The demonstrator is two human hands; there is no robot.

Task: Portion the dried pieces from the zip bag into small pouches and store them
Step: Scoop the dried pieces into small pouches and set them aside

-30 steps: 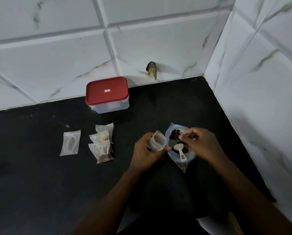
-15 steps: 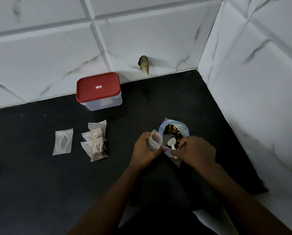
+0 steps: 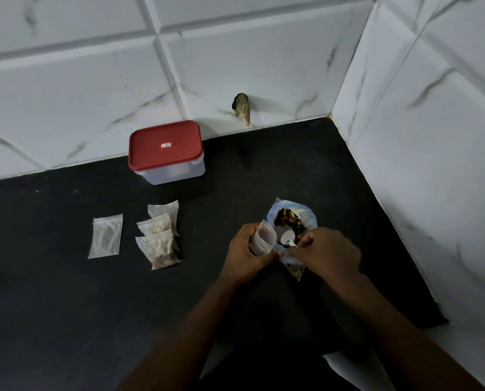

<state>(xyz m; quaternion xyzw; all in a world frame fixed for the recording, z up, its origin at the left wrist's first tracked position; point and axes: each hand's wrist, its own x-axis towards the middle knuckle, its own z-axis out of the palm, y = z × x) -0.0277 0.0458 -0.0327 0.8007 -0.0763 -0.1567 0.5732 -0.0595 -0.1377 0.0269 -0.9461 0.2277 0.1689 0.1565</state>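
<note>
Head: pouch in left hand beside zip bag; right hand holds spoon.

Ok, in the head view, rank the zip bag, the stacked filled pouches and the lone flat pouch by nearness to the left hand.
1. zip bag, just right of the left hand.
2. filled pouches, to its left.
3. lone flat pouch, farther left.

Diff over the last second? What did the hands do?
The right hand drew back from over the zip bag and pinched the handle of the white spoon, which lay loose in the bag a second ago. Unchanged: left hand holds the small pouch open beside the bag; filled pouches and red-lidded box lie as before.
</note>
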